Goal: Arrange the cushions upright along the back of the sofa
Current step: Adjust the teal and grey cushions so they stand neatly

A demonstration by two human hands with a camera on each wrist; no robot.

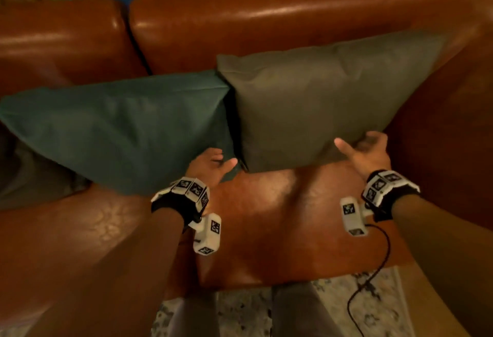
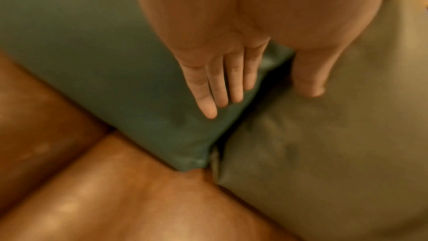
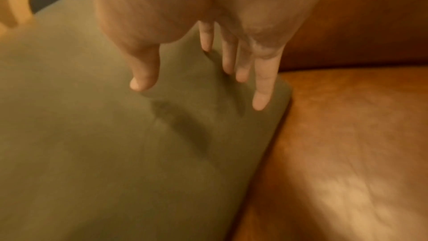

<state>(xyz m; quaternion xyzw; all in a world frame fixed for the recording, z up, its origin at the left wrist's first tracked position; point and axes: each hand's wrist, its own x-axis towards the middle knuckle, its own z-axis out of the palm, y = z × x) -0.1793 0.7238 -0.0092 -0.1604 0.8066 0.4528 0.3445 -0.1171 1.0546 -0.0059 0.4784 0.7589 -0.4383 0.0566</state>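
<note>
hands open, wrist views show straight fingers

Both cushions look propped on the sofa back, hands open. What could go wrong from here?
1. The olive cushion leans tilted on the sofa back; with the right hand open at its lower edge, it may slide down the slick leather.
2. The left hand sits at the seam; nudging there could tip the teal cushion.
</note>
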